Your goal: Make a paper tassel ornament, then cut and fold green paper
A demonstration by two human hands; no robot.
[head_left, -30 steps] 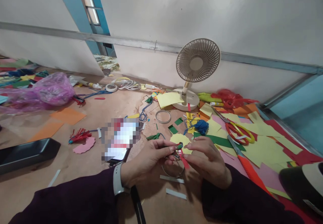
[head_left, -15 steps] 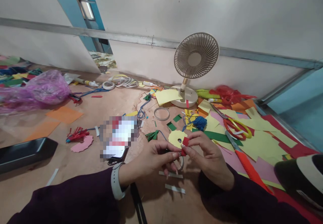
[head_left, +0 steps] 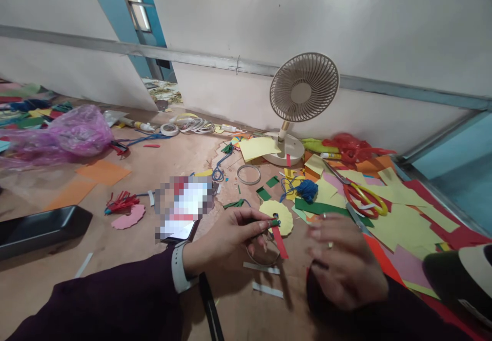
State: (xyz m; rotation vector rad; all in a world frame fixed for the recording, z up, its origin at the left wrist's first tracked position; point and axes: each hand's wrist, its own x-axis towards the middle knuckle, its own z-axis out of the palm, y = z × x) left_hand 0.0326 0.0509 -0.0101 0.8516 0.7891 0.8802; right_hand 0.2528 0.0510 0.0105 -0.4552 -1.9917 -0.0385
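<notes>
A small green roll, apparently of paper (head_left: 274,223), is pinched in the thumb and fingertips of the left hand (head_left: 235,229) before a scalloped yellow paper disc (head_left: 285,216), a narrow red paper strip (head_left: 280,243) trailing from it. The right hand (head_left: 342,256), blurred, is held apart, fingers loosely bent, nothing visibly gripped. Both pieces are judged light and easily creased; the strip is best taken flat near its free end.

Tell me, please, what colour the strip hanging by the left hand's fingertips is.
The strip is red, seen best in the head view.
</notes>
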